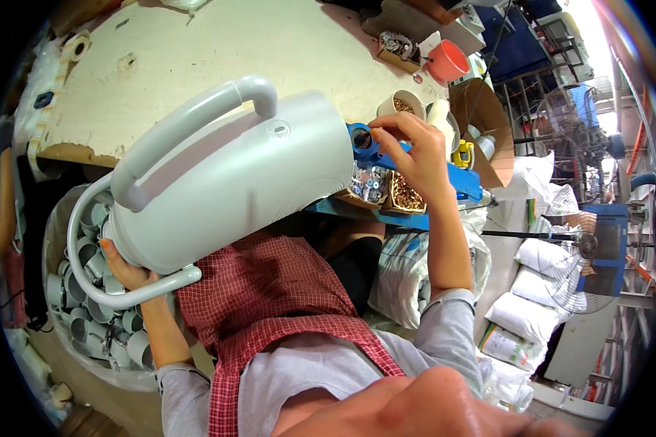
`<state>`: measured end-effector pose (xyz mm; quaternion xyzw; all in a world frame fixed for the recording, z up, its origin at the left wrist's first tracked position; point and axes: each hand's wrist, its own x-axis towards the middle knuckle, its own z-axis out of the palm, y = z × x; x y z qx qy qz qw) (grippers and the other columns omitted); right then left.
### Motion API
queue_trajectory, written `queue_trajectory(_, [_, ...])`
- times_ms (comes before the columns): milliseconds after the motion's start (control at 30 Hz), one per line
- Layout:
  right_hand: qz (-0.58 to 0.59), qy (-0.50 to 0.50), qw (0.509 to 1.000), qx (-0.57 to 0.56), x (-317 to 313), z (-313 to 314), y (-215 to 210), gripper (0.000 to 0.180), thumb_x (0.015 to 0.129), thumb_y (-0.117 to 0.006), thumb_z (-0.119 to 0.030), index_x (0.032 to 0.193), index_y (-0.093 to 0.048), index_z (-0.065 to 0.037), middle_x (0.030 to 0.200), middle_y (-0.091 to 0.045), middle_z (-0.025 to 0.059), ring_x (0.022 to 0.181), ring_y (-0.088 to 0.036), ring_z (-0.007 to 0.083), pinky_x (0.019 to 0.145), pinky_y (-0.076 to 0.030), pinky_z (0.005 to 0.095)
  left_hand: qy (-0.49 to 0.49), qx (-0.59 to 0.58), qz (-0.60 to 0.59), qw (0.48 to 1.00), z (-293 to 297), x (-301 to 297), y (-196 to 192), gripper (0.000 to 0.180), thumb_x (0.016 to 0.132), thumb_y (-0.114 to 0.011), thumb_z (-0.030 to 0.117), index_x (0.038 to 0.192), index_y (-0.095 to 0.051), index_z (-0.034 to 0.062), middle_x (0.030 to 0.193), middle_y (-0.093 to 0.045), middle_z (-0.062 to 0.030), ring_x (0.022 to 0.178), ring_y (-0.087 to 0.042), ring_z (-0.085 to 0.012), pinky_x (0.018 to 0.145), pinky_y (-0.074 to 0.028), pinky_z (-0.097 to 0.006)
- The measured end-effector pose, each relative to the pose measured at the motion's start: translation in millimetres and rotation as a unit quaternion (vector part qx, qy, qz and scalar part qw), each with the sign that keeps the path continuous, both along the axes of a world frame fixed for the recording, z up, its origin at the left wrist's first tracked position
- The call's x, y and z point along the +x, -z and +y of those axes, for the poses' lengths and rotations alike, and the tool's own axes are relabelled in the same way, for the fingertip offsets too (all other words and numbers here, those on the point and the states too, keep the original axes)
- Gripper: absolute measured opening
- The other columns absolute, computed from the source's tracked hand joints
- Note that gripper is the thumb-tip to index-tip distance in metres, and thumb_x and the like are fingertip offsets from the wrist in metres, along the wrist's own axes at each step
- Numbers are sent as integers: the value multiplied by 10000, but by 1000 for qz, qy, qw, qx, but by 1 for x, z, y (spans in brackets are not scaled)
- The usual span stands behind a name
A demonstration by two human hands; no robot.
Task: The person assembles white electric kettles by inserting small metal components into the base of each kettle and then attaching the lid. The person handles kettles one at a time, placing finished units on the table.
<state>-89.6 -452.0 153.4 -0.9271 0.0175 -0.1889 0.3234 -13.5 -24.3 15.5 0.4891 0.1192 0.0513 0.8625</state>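
Observation:
A large light-grey plastic jug body (240, 189) lies tilted across my front, with a thick side handle and a thin curved bail. My left hand (130, 271) supports its lower left end from beneath, fingers wrapped on the rim. The jug's other end reaches a blue metal fixture (362, 140) at the bench edge. Right there, my right hand (415, 149) is raised with thumb and forefinger pinched together; whatever is between them is too small to name. Beneath that hand sit a box of small brass-coloured parts (407, 195) and a box of small silvery parts (369, 183).
The pale worktable (197, 51) stretches beyond the jug. A red cup (448, 60), a tub of brass-coloured parts (401, 103) and a cardboard box (499, 156) stand at the right. Grey plastic pieces fill a bag (95, 324) at lower left. White sacks (525, 317) and fans (579, 124) are farther right.

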Motion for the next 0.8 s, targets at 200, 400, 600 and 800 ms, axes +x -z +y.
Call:
queue_trajectory(200, [75, -3, 991, 111, 5, -5, -1, 115, 897, -656, -58, 897, -636, 55, 736, -690, 95, 641, -684, 131, 586, -540, 231, 18, 44, -1, 999, 7, 4, 5, 562, 1024, -375, 458, 1203, -568, -39, 1180, -629, -148, 1031, -641, -217, 858, -543, -346])
queue_trajectory(400, [40, 28, 994, 102, 3, -1, 4, 172, 862, -710, -120, 933, -640, 20, 735, -688, 78, 623, -674, 131, 565, -506, 244, -17, 51, 19, 998, 5, 9, 13, 573, 1010, -402, 469, 1229, -555, -38, 1207, -619, -153, 1082, -618, -228, 909, -519, -372])
queue_trajectory(600, [-43, 39, 997, -52, -80, -14, 66, 252, 828, -724, -87, 1071, -666, -53, 968, -670, 103, 750, -673, 198, 671, -528, 303, 16, -18, 54, 998, 9, -7, -7, 625, 999, -410, 511, 1311, -503, -24, 1293, -572, -151, 1121, -601, -253, 944, -501, -377])
queue_trajectory(800, [96, 17, 971, -219, -77, -42, 143, 192, 822, -621, -68, 996, -702, -81, 994, -640, 93, 929, -636, 297, 775, -532, 378, 0, 17, 45, 999, 10, -3, -6, 602, 1019, -344, 506, 1351, -477, 22, 1305, -561, -131, 1160, -578, -240, 986, -480, -396])
